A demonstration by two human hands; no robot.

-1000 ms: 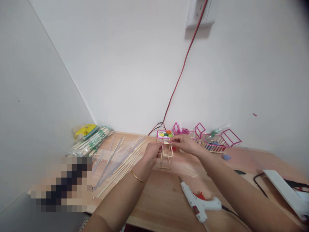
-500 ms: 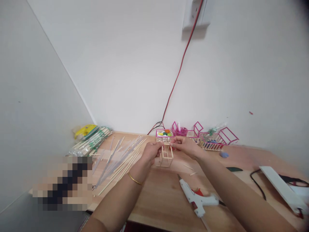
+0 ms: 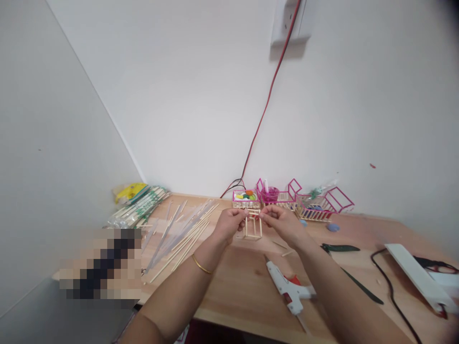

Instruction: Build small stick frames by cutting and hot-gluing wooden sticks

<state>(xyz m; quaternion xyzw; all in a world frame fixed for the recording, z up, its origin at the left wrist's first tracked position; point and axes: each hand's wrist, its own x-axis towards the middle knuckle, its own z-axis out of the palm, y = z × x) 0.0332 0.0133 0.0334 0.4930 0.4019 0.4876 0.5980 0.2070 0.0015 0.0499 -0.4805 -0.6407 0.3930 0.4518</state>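
A small box-shaped frame of thin wooden sticks point(image 3: 253, 236) stands upright above the middle of the table. My left hand point(image 3: 231, 223) is closed in a pinch at its upper left corner. On the opposite side, the thumb and fingers of my right hand point(image 3: 281, 222) pinch the upper right corner. A short stick point(image 3: 254, 211) spans the top between my fingertips. Part of the frame is hidden by the fingers. Nearer to me, a white glue gun point(image 3: 285, 284) with a red trigger lies on its side, a glue stick protruding from its rear.
Loose bamboo sticks point(image 3: 191, 243) and clear glue sticks point(image 3: 163, 239) lie on the left, near packaged sticks point(image 3: 145, 206). Pink-trimmed stick baskets point(image 3: 315, 216) line the wall. Dark-handled cutters point(image 3: 344, 248), a white power strip point(image 3: 418, 277) and its black cable point(image 3: 389, 286) are at right.
Both hands and the stick frame have shifted slightly right in view. My right fingertips have come closer to the left ones. More of the dark-handled cutters shows past my right arm.
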